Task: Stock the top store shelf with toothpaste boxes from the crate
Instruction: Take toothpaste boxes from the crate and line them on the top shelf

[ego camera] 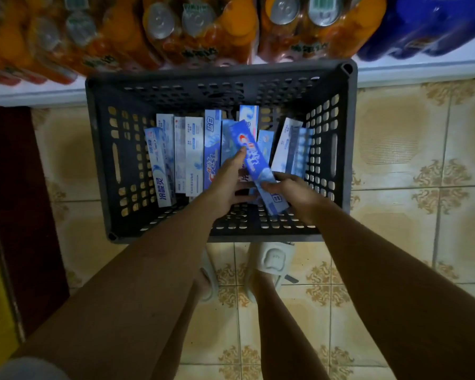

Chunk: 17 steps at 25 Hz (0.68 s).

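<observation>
A dark grey plastic crate stands on the tiled floor below me, holding several blue and white toothpaste boxes. One blue toothpaste box is tilted above the others. My right hand grips its near end. My left hand reaches into the crate beside that box, its fingertips touching the box's left side. The top store shelf is out of view.
A white low shelf edge runs behind the crate, loaded with shrink-wrapped orange drink bottles and blue packs. A dark red panel stands at left. My slippered feet are just behind the crate.
</observation>
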Tool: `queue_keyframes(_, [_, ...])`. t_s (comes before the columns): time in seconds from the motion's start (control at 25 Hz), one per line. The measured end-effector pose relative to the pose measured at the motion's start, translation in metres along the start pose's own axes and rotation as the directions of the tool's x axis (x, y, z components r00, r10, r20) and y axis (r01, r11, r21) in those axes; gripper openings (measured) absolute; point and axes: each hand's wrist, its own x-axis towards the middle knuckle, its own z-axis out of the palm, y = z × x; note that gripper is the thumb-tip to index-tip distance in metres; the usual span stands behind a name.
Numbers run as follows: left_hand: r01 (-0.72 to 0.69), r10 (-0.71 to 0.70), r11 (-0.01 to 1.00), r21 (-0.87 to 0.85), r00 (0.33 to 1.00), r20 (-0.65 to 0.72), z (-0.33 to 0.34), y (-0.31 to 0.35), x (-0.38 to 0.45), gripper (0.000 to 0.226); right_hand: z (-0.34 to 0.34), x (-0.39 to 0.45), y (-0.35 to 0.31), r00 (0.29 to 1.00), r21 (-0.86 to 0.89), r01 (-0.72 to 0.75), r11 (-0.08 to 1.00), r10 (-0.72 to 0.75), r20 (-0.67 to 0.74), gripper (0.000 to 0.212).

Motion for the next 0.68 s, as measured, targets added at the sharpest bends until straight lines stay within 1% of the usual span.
queue_keyframes(0.04, [-0.014,0.014,1.000,0.002,1.000,0.002,-0.002,0.007,-0.007,0.040,-0.002,-0.008,-0.011,0.997,-0.055,-0.009,0.998,0.013,0.073,0.037])
queue_keyframes(0.12, [-0.027,0.027,1.000,0.011,0.999,0.036,-0.006,0.017,-0.021,0.041,-0.003,-0.024,-0.036,0.979,-0.080,-0.025,0.997,0.040,0.199,0.034])
queue_keyframes(0.2, [-0.025,0.027,0.999,-0.029,0.996,0.083,-0.012,0.027,-0.036,0.045,-0.001,-0.044,-0.062,0.957,-0.105,-0.044,0.993,0.072,0.281,0.029])
queue_keyframes(0.28, [-0.016,0.028,0.996,-0.093,0.992,0.124,-0.018,0.039,-0.051,0.044,-0.002,-0.060,-0.080,0.953,-0.121,-0.063,0.991,0.095,0.287,0.034])
queue_keyframes(0.32, [-0.015,0.034,0.991,-0.133,0.989,0.143,-0.021,0.046,-0.059,0.043,-0.004,-0.067,-0.087,0.958,-0.074,-0.073,0.995,0.091,0.270,0.043])
queue_keyframes(0.4, [-0.036,0.082,0.966,-0.256,0.982,0.171,-0.029,0.060,-0.077,0.037,-0.006,-0.082,-0.096,0.978,0.120,-0.082,0.989,0.057,0.199,0.056])
queue_keyframes(0.44, [-0.053,0.115,0.943,-0.329,0.978,0.173,-0.032,0.066,-0.087,0.031,-0.006,-0.092,-0.101,0.986,0.215,-0.066,0.974,0.030,0.167,0.056])
queue_keyframes(0.52, [-0.083,0.160,0.906,-0.416,0.975,0.153,-0.038,0.080,-0.111,0.023,0.000,-0.116,-0.112,0.989,0.298,-0.031,0.954,-0.013,0.145,0.046])
queue_keyframes(0.6, [-0.098,0.178,0.902,-0.420,0.972,0.156,-0.043,0.094,-0.139,0.020,0.012,-0.143,-0.124,0.987,0.330,-0.004,0.944,-0.050,0.155,0.036])
queue_keyframes(0.68, [-0.107,0.188,0.912,-0.397,0.967,0.172,-0.047,0.109,-0.169,0.016,0.022,-0.168,-0.137,0.982,0.375,0.025,0.927,-0.094,0.167,0.033])
